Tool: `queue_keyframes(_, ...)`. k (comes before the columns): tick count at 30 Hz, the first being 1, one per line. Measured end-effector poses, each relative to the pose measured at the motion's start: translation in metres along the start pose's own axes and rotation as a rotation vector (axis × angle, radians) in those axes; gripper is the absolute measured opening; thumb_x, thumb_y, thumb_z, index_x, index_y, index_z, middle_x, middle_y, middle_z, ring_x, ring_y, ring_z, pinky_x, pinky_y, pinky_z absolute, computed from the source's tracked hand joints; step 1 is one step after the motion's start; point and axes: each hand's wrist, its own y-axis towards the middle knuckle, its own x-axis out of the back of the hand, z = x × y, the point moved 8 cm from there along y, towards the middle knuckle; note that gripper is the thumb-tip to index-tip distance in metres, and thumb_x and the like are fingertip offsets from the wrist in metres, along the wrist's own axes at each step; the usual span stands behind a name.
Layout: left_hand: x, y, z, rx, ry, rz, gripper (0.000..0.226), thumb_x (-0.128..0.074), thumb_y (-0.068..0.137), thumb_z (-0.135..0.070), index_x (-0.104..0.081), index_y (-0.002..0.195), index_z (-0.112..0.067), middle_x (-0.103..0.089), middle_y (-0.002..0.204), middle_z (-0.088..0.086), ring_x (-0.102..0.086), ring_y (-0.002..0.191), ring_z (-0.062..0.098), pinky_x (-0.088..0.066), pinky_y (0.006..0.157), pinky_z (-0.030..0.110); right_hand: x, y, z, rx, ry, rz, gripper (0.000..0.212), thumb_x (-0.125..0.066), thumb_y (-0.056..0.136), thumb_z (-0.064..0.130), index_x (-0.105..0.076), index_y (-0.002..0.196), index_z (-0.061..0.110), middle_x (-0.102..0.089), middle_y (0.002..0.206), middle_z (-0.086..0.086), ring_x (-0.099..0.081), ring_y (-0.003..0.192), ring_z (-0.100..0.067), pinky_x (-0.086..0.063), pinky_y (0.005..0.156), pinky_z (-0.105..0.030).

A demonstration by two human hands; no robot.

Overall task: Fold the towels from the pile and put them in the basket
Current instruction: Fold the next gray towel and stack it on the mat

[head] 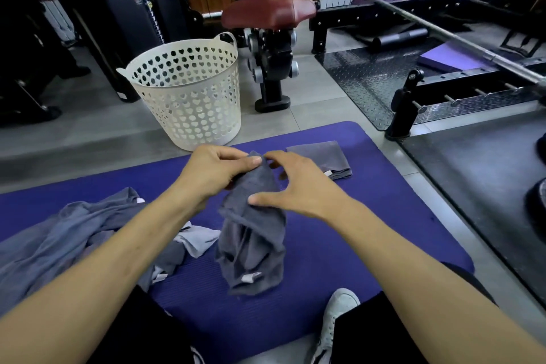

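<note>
A dark grey towel [254, 245] hangs crumpled above the purple mat [369, 230], its lower end with a white label touching the mat. My left hand [212, 171] pinches its top edge between thumb and fingers. My right hand [295, 183] touches the same top part, thumb against the cloth and fingers spread. A folded grey towel [322, 156] lies flat on the mat beyond my hands. The pile of grey-blue towels [65, 239] lies on the mat at the left. The white basket [189, 91] with heart-shaped holes stands upright on the floor past the mat.
A gym machine with a dark red seat [269, 12] stands right behind the basket. A black metal frame [407, 106] and a barbell [443, 32] lie at the right. My white shoe [336, 322] rests at the mat's near edge. Grey tiled floor surrounds the mat.
</note>
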Motion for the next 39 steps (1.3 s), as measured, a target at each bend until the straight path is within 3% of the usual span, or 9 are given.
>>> queue_keyframes(8, 0.015, 0.004, 0.012, 0.138, -0.333, -0.120, 0.010, -0.067, 0.090, -0.005, -0.069, 0.081, -0.006, -0.067, 0.068, 0.008, -0.064, 0.053, 0.012, -0.056, 0.052, 0.022, -0.008, -0.006, 0.001, -0.097, 0.106, -0.074, 0.086, -0.074, 0.063, 0.072, -0.050, 0.131, 0.025, -0.059, 0.117, 0.015, -0.057, 0.105, -0.006, -0.051, 0.087, -0.029)
queue_keyframes(11, 0.009, 0.006, 0.011, 0.134, -0.456, -0.088, 0.012, -0.063, 0.092, -0.004, -0.065, 0.080, -0.005, -0.068, 0.064, 0.007, -0.067, 0.054, 0.013, -0.058, 0.053, 0.024, -0.003, 0.000, 0.008, -0.024, -0.019, -0.177, 0.037, -0.072, 0.079, 0.051, -0.055, 0.091, 0.020, -0.056, 0.078, 0.013, -0.056, 0.077, -0.015, -0.044, 0.066, -0.032)
queue_keyframes(14, 0.007, 0.009, 0.010, 0.102, -0.459, -0.040, 0.011, -0.061, 0.096, -0.012, -0.067, 0.088, -0.009, -0.073, 0.073, 0.003, -0.070, 0.065, 0.011, -0.058, 0.059, 0.023, 0.008, 0.010, 0.004, -0.012, 0.050, -0.222, 0.020, -0.067, 0.088, 0.029, -0.055, 0.078, 0.017, -0.057, 0.069, 0.008, -0.053, 0.069, -0.017, -0.039, 0.062, -0.030)
queue_keyframes(19, 0.012, 0.012, 0.015, -0.015, -0.049, 0.115, 0.029, -0.073, 0.085, -0.034, -0.072, 0.108, -0.017, -0.075, 0.100, -0.003, -0.068, 0.094, 0.011, -0.053, 0.080, 0.021, 0.037, 0.016, -0.015, -0.158, 0.475, -0.262, 0.022, -0.063, 0.095, 0.027, -0.068, 0.091, 0.006, -0.073, 0.086, -0.005, -0.065, 0.076, -0.012, -0.053, 0.072, -0.031)
queue_keyframes(22, 0.000, 0.010, 0.029, -0.012, 0.234, 0.256, 0.047, -0.085, 0.070, -0.045, -0.068, 0.111, -0.031, -0.072, 0.107, -0.012, -0.066, 0.099, 0.000, -0.049, 0.083, 0.022, 0.046, 0.016, -0.027, -0.226, 0.677, -0.280, 0.022, -0.060, 0.098, 0.025, -0.068, 0.083, 0.011, -0.073, 0.078, 0.002, -0.068, 0.070, -0.007, -0.053, 0.062, -0.023)
queue_keyframes(27, -0.028, 0.010, 0.049, 0.003, 0.359, 0.300, 0.024, -0.080, 0.081, -0.031, -0.073, 0.102, -0.022, -0.076, 0.095, -0.012, -0.070, 0.090, 0.001, -0.051, 0.082, 0.020, 0.048, 0.018, -0.040, -0.292, 0.839, -0.307, 0.021, -0.061, 0.098, 0.026, -0.070, 0.085, 0.012, -0.075, 0.077, 0.002, -0.072, 0.074, -0.014, -0.053, 0.063, -0.027)
queue_keyframes(33, -0.015, 0.014, 0.027, -0.043, 0.136, 0.180, 0.006, -0.072, 0.089, -0.014, -0.077, 0.089, -0.010, -0.076, 0.085, 0.005, -0.067, 0.076, 0.014, -0.057, 0.074, 0.031, 0.061, 0.011, -0.074, -0.397, 0.516, -0.350, 0.044, -0.062, 0.090, 0.049, -0.065, 0.080, 0.006, -0.069, 0.072, -0.003, -0.065, 0.069, -0.022, -0.055, 0.071, -0.034)
queue_keyframes(36, 0.005, 0.014, 0.015, -0.017, -0.071, -0.004, 0.016, -0.071, 0.088, -0.013, -0.071, 0.087, 0.002, -0.072, 0.077, 0.003, -0.064, 0.063, 0.007, -0.054, 0.058, 0.022, 0.065, 0.002, -0.076, -0.398, 0.095, -0.318, 0.043, -0.060, 0.092, 0.048, -0.067, 0.108, 0.009, -0.071, 0.090, 0.002, -0.064, 0.104, -0.022, -0.052, 0.088, -0.036)
queue_keyframes(39, 0.012, 0.016, 0.022, 0.091, -0.159, -0.084, 0.008, -0.073, 0.086, -0.015, -0.074, 0.080, -0.008, -0.072, 0.068, -0.001, -0.064, 0.059, 0.008, -0.056, 0.059, 0.021, 0.048, -0.006, -0.051, -0.324, 0.207, -0.181, 0.030, -0.060, 0.093, 0.046, -0.067, 0.092, 0.017, -0.072, 0.079, 0.003, -0.071, 0.090, -0.017, -0.055, 0.072, -0.031)
